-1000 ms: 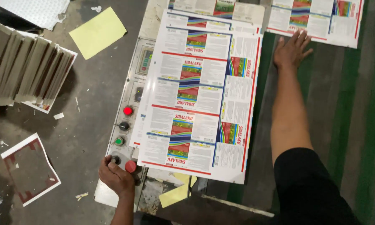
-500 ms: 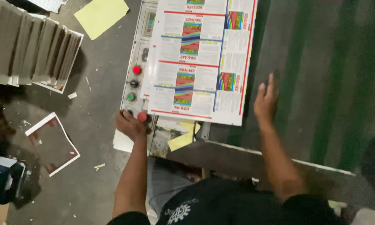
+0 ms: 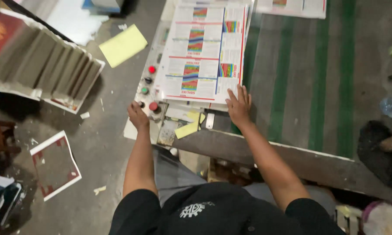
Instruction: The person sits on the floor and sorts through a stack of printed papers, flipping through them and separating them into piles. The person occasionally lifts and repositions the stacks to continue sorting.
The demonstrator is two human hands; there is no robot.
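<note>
We see the right hand [image 3: 238,105] flat, fingers spread, pressing the near edge of the printed sheet stack [image 3: 203,54]; left hand [image 3: 137,115] curled loosely beside the red button [image 3: 153,106], gripping nothing.

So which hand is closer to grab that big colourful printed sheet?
Probably the right hand. It lies flat with its fingertips on the near corner of the printed sheet. The left hand is off to the side at the control panel, beside the red button.
</note>
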